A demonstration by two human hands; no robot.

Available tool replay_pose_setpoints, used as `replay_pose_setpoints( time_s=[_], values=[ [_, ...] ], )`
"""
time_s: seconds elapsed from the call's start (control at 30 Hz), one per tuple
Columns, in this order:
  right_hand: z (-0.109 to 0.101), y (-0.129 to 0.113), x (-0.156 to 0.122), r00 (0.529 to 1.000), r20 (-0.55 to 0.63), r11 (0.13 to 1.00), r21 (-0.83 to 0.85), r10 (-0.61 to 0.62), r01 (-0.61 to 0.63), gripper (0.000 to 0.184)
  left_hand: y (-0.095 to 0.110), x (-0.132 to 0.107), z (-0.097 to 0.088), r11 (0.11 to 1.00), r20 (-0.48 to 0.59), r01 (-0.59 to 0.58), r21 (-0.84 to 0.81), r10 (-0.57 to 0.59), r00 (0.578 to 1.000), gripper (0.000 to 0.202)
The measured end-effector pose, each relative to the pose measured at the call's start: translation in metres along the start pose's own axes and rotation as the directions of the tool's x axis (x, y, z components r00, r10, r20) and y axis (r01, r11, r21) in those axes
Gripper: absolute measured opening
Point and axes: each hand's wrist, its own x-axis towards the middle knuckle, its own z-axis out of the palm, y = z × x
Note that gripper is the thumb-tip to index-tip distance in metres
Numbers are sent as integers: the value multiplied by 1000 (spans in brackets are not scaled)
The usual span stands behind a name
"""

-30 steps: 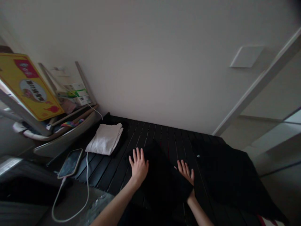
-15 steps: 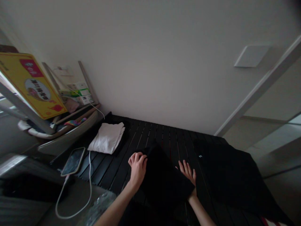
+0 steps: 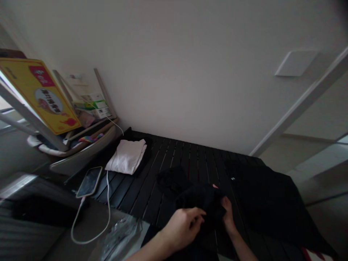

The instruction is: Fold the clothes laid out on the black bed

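My left hand (image 3: 181,227) pinches soft, bunched black cloth (image 3: 199,198); my right hand (image 3: 227,214) curled round its edge, over slatted table (image 3: 141,188).

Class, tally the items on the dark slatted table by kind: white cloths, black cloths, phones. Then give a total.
White cloths: 1, the folded white cloth
Black cloths: 2, the held black cloth and the spread black cloth
Phones: 1, the phone
Total: 4

A moment ago both palms lay flat. Now the left hand (image 3: 182,226) and right hand (image 3: 227,214) have drawn back, bunching the black garment (image 3: 199,199) up off the worktop (image 3: 141,188).
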Motion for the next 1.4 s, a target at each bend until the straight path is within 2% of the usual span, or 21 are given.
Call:
replay_pose_setpoints(
  time_s=[0.1, 0.2, 0.27, 0.3, 0.37, 0.43, 0.53, 0.6, 0.67, 0.73, 0.8, 0.83, 0.87, 0.93, 0.97, 1.03, 1.1, 1.2, 1.23, 1.3, 1.4],
  values=[
    [-13, -11, 2, 996, 10, 975, 205, 85, -85, 70, -19, 12, -20, 976, -248, 115, 186, -67, 966, 34],
    [-27, -37, -1, 973, -141, 961, 234, 182, -145, 62, -60, 26, -31, 870, -338, 288, 401, -151, 929, 42],
    [-31, -58, -11, 960, -237, 987, 90, 149, -131, 56, -88, 35, -37, 800, -337, 324, 506, -162, 928, 50],
    [-30, -68, -19, 962, -246, 991, -25, 122, -132, 55, -99, 38, -39, 774, -327, 331, 540, -170, 930, 54],
    [-22, -84, -41, 979, -182, 946, -290, 96, -146, 59, -114, 44, -43, 735, -315, 356, 578, -202, 927, 55],
    [-6, -93, -66, 993, -45, 858, -501, 106, -115, 62, -121, 47, -44, 704, -318, 390, 594, -240, 917, 44],
    [20, -95, -93, 985, 135, 790, -614, 108, -2, 49, -121, 43, -42, 683, -325, 397, 613, -241, 915, 22],
    [31, -94, -97, 974, 201, 790, -612, 109, 38, 48, -120, 35, -39, 680, -327, 398, 615, -239, 914, 19],
    [34, -91, -86, 965, 245, 814, -577, 90, 71, 50, -119, 21, -35, 668, -344, 411, 620, -240, 908, 21],
    [30, -88, -63, 961, 276, 843, -519, 12, 138, 47, -117, 2, -30, 651, -357, 431, 625, -253, 899, 25],
    [19, -83, -32, 971, 222, 857, -478, -92, 191, 35, -110, -19, -26, 642, -326, 438, 629, -294, 899, 26],
    [13, -80, -15, 982, 139, 859, -478, -130, 181, 28, -105, -28, -24, 649, -283, 428, 629, -321, 904, 24],
    [6, -78, 1, 990, 23, 861, -492, -136, 130, 26, -99, -36, -23, 667, -225, 406, 624, -345, 911, 20],
    [-7, -74, 27, 979, -189, 867, -496, -71, -33, 31, -87, -45, -23, 723, -117, 353, 594, -356, 927, 12],
    [-12, -73, 34, 969, -244, 862, -498, -32, -97, 35, -81, -45, -23, 752, -99, 335, 568, -342, 935, 13],
    [-17, -73, 35, 977, -208, 835, -529, 41, -148, 47, -73, -38, -26, 789, -148, 339, 512, -308, 940, 16],
    [-15, -73, 19, 990, -46, 802, -582, 132, -134, 61, -71, -23, -27, 799, -236, 377, 468, -299, 925, 20],
    [-1, -71, -19, 947, 156, 765, -632, 282, -123, 75, -78, 2, -19, 787, -293, 441, 432, -340, 894, 45],
    [4, -70, -31, 936, 184, 763, -636, 299, -119, 73, -81, 10, -15, 788, -287, 449, 421, -354, 890, 59],
    [11, -70, -46, 943, 203, 786, -613, 263, -88, 57, -85, 20, -4, 817, -250, 432, 381, -358, 899, 77],
    [12, -75, -48, 974, 192, 881, -472, 123, -19, 38, -82, 28, 9, 902, -181, 334, 272, -293, 939, 67]
  ],
)
